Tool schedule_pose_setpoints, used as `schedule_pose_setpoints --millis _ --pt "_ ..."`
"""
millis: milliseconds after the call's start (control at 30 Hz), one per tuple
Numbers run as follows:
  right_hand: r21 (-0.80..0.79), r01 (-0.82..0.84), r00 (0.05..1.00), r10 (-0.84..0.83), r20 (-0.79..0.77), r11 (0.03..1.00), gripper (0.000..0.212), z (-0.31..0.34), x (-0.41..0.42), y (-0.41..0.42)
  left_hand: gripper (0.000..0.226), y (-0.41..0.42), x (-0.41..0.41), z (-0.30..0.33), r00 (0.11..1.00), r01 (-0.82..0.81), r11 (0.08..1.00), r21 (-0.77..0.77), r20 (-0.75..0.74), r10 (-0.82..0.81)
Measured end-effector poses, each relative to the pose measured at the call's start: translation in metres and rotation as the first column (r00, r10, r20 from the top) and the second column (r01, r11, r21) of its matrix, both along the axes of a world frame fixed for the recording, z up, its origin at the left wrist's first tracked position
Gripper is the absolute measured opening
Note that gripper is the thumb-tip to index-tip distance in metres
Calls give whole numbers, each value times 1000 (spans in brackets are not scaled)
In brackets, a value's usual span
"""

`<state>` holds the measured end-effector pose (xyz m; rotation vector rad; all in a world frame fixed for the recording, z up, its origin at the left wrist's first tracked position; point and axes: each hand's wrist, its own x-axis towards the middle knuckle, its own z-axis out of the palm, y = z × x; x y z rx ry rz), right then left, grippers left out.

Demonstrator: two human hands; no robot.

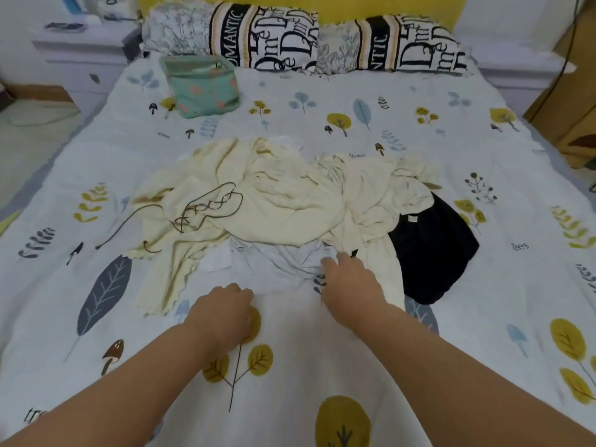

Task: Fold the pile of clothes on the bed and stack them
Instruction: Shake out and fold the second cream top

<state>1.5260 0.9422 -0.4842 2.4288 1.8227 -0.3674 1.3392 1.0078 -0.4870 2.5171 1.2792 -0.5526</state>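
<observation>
A loose pile of clothes lies across the middle of the bed. On top is a cream garment (283,195) with dark brown lacing cords. A pale grey-white garment (274,262) shows beneath it at the near edge, and a black garment (432,250) lies at the pile's right. My left hand (222,314) is at the near hem of the pale garment, its fingers curled down; whether it pinches the cloth is hidden. My right hand (348,279) reaches to the pale garment's right edge, fingertips on the cloth beside a cream sleeve.
A teal fabric basket (203,88) stands near the head of the bed on the left. Two lettered pillows (264,37) lean on the yellow headboard. The leaf-print bedspread (290,382) lies bare in front of the pile. A white nightstand (77,46) is at far left.
</observation>
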Motion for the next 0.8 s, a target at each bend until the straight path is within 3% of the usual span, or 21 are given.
schedule_pose_setpoints --millis 100,333,433,533,700,767,800 --pt "94 -33 998 28 53 995 50 -21 -1 30 35 7 -10 -34 999 -24 999 -37 -33 23" --pt "116 -7 998 -1 69 993 60 -45 -1 94 53 14 -23 -77 996 -24 997 -72 81 30" --pt "102 13 997 -20 76 995 47 -52 -1 101 55 17 -25 -81 995 -14 997 -82 95 22" --pt "248 25 1000 -22 -16 968 31 -51 -7 97 59 17 -29 -83 995 -11 995 -104 100 21" --pt "392 -9 992 58 -115 920 37 -23 -24 57 56 1 -39 -67 998 -33 988 -150 50 41" --pt "469 -74 991 118 -64 880 40 -5 -34 30 43 -11 -39 -47 979 -103 992 -72 168 113" --pt "475 -72 991 119 -70 877 42 8 -39 18 39 -16 -38 -33 942 -171 985 15 297 159"
